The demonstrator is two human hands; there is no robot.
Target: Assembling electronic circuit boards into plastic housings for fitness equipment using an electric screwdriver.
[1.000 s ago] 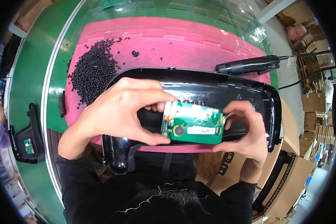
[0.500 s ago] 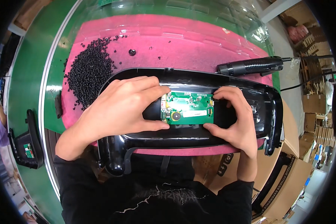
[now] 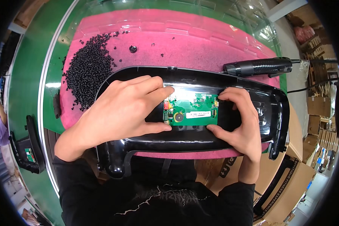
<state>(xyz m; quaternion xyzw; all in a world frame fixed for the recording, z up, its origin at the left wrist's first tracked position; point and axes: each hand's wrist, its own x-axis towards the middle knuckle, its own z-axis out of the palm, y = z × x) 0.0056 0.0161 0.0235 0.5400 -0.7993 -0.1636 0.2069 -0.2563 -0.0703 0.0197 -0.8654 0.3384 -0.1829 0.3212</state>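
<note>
A green circuit board (image 3: 197,103) with a white label and a round buzzer lies in the middle of a glossy black plastic housing (image 3: 169,145). My left hand (image 3: 135,105) grips the board's left end, thumb at the lower corner and fingers at the upper one. At its right end my right hand (image 3: 239,120) holds the board the same way, thumb below and fingertips above. Both hands rest over the housing, which sits open side up across the pink mat. Whether the board is fully seated in the housing I cannot tell.
A heap of small black screws (image 3: 88,69) lies on the pink mat (image 3: 199,37) at the left. Behind the housing rests a black corded electric screwdriver (image 3: 258,67). Another black housing with a board (image 3: 29,154) stands far left. Cardboard boxes (image 3: 286,188) are at the lower right.
The view has shifted slightly. Both hands keep their hold on the board's ends, and the bright glare on the board has faded, showing its label more clearly.
</note>
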